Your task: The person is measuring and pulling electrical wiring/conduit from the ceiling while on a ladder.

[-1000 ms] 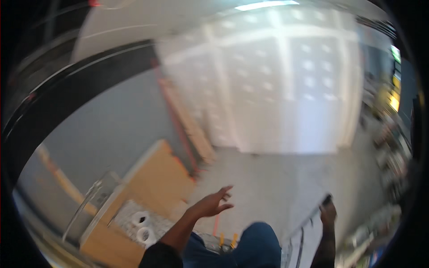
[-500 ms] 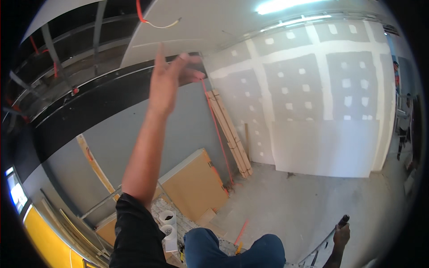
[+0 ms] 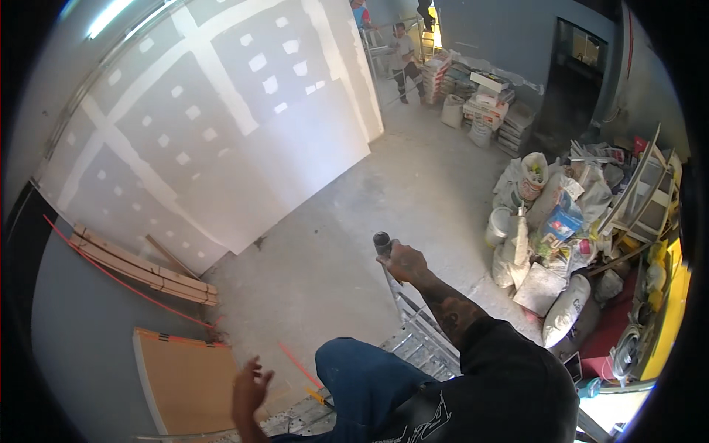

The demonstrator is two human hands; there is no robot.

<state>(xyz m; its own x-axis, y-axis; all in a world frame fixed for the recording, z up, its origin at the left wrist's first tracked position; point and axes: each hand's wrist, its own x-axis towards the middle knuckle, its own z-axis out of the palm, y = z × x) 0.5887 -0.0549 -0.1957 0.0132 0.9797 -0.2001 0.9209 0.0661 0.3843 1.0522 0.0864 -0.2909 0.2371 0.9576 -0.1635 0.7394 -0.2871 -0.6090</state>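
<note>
1. We are holding on with the right hand [image 3: 405, 263], its fingers closing narrowly around a dark cylinder [image 3: 382, 239]; that grip, we judge, is the step in hand.
2. The cylinder is showing ahead of us against the concrete floor [image 3: 310, 295], near the upper end of a metal rail [image 3: 399, 294].
3. Its round end is facing upward, toward our view; its long axis is seemingly running down past the fist, though we cannot tell whether it is joining the rail.
4. Our left hand [image 3: 249, 387] is hovering beside the tan board [image 3: 185, 376], fingers parted, loosely bent, seemingly empty.
5. Any next move is calling, we judge, for a firm right fist.
</note>
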